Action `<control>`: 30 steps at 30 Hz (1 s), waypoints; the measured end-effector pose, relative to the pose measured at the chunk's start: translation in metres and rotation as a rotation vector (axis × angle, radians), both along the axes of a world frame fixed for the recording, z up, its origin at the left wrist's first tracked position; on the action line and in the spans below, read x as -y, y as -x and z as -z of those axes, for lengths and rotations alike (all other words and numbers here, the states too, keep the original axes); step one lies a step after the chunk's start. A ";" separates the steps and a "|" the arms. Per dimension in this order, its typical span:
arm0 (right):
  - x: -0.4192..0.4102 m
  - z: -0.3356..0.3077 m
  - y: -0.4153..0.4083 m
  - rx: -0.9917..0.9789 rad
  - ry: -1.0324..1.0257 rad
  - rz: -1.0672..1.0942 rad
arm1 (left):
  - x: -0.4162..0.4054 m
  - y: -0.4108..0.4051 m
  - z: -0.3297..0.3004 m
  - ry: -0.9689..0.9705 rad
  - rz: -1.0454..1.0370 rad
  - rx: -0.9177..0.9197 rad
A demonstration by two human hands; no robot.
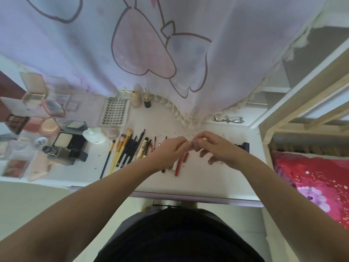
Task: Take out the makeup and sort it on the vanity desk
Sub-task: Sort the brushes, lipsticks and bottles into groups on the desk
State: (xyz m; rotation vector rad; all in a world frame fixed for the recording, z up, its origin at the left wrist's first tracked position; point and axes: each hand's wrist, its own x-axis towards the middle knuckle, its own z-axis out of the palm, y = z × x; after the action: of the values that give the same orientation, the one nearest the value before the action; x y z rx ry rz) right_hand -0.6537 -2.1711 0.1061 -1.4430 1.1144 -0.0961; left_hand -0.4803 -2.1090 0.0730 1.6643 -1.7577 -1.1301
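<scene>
Both hands meet over the middle of the white vanity desk: I see the left hand and right hand pinching one small pale item between their fingertips, too blurred for me to name. Just under the left hand lie red pencils. Left of them, brushes in a row, then compacts and palettes. Eyeglasses sit by the curtain.
</scene>
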 end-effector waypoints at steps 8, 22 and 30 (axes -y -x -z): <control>0.005 -0.008 0.014 -0.022 -0.052 -0.045 | -0.002 -0.003 -0.008 0.009 0.089 0.023; 0.014 -0.013 0.025 0.010 -0.146 -0.044 | 0.011 0.008 -0.014 -0.004 0.027 -0.066; 0.018 -0.010 0.029 0.101 -0.120 -0.002 | 0.013 0.008 -0.021 -0.092 -0.005 -0.146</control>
State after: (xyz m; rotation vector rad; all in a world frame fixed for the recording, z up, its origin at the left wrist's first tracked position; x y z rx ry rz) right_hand -0.6827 -2.1894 0.1164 -1.3182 1.0194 -0.0977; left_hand -0.4888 -2.1223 0.0938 1.5936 -1.6330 -1.3127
